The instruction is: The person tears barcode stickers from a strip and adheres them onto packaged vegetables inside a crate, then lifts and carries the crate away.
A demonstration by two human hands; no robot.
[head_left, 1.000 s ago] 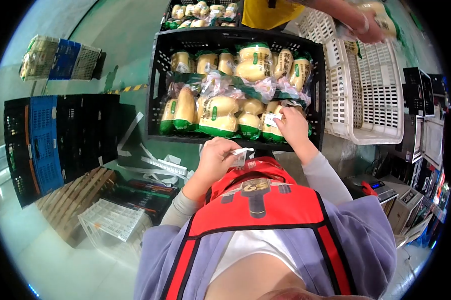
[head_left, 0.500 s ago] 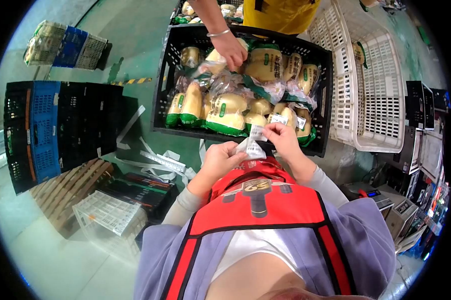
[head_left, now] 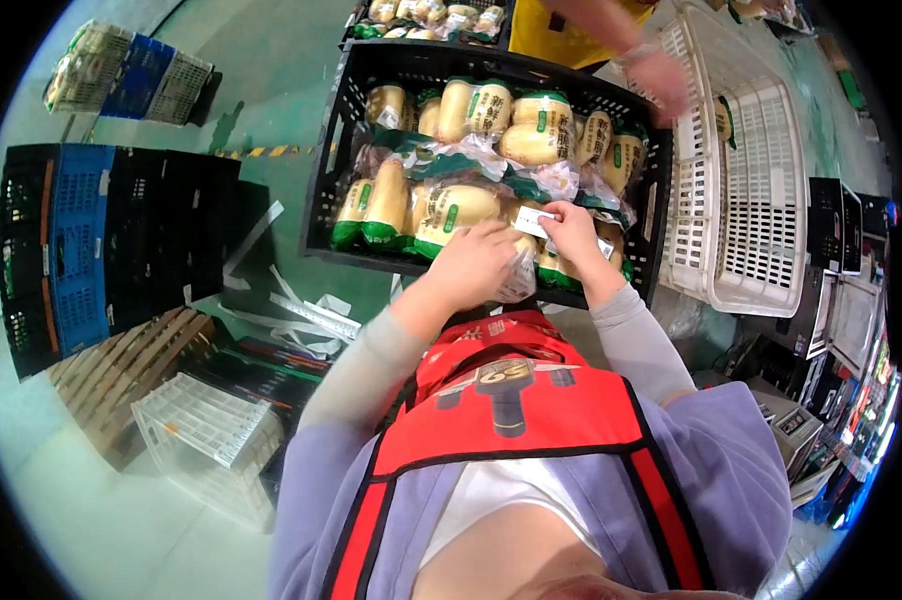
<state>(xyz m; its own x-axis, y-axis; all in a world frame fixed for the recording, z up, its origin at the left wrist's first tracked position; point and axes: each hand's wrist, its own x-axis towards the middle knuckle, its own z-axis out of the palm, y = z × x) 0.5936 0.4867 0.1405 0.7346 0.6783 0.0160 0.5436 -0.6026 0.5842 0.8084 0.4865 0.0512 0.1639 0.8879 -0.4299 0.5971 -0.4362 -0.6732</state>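
A black crate (head_left: 396,262) in front of me holds several clear bags of lotus root (head_left: 458,210) with green printed ends. My right hand (head_left: 576,238) pinches a small white label (head_left: 536,221) over the bags in the near row. Beside it, my left hand (head_left: 474,262) is closed, with its fingers over the near edge of the crate. A crumpled whitish label strip (head_left: 516,278) hangs from the left hand; its grip is partly hidden. Another bag (head_left: 611,240) near my right hand bears a white label.
White crates (head_left: 741,285) stand to the right, one holding a bag. Another person's blurred hand (head_left: 661,88) is over the black crate's far right corner. Stacked black and blue crates (head_left: 76,250), a wooden pallet (head_left: 131,385) and discarded strips (head_left: 306,318) are at left.
Both hands have moved forward over the crate's near edge, and the label is now apart from the strip. The other person's hand has left the bags and moved right.
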